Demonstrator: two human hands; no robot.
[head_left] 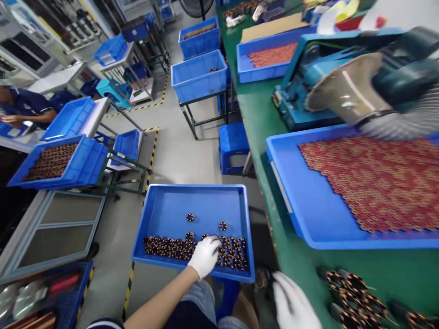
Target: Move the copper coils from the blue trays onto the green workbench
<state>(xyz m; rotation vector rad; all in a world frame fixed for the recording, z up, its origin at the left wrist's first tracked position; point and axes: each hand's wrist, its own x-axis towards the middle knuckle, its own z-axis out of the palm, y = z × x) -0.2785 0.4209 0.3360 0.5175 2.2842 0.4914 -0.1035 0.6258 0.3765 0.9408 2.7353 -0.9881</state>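
Note:
My left hand [206, 257], in a white glove, reaches into a blue tray [195, 194] in front of me. Its fingers are curled down onto the copper-wound stators [164, 246] that fill the tray's near side; the stator under the fingertips is mostly hidden. Two loose stators, one a ring [190, 217] and the other a ring [222, 226], lie apart farther up the tray. At the green table's edge, my right hand [295, 304], also gloved in white, is blurred. Its fingers look outstretched with nothing visible in them. More wound stators [356, 297] lie to its right.
On the green table [255, 109], a large blue tray [288, 183] holds rows of red-and-copper rings [377, 183]. Behind it stands a teal machine [295, 91] with a hooded duct. A blue stool [234, 141] is beside the table. A person [30, 109] sits at far left.

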